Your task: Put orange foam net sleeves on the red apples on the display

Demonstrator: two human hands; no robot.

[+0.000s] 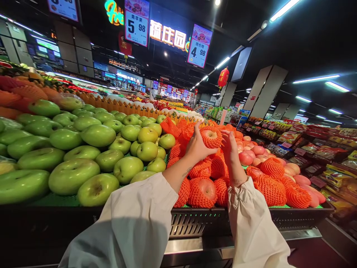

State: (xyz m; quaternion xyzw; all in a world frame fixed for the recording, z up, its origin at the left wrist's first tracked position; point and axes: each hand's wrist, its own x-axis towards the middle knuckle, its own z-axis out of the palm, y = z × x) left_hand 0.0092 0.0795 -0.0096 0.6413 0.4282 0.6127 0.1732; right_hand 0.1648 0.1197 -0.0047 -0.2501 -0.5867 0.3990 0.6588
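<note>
Above the orange-netted fruit, my left hand point(196, 146) is closed around a reddish apple in an orange foam net point(210, 137), thumb below and fingers behind it. My right hand point(231, 148) is raised close to the apple's right side, its fingers loosely curved and apart. Whether those fingertips touch the net cannot be made out. Under both hands lies a heap of apples in orange foam nets point(205, 191). Green apples point(102, 136) fill the display to the left. Bare pinkish apples point(258, 150) lie to the right, with more netted fruit in front of them.
A black slotted crate edge point(198, 223) runs along the front of the fruit. Behind the green apples stands a low wooden picket fence point(111, 105). Packaged goods fill shelves point(318, 149) on the right. Price signs point(199, 46) hang overhead.
</note>
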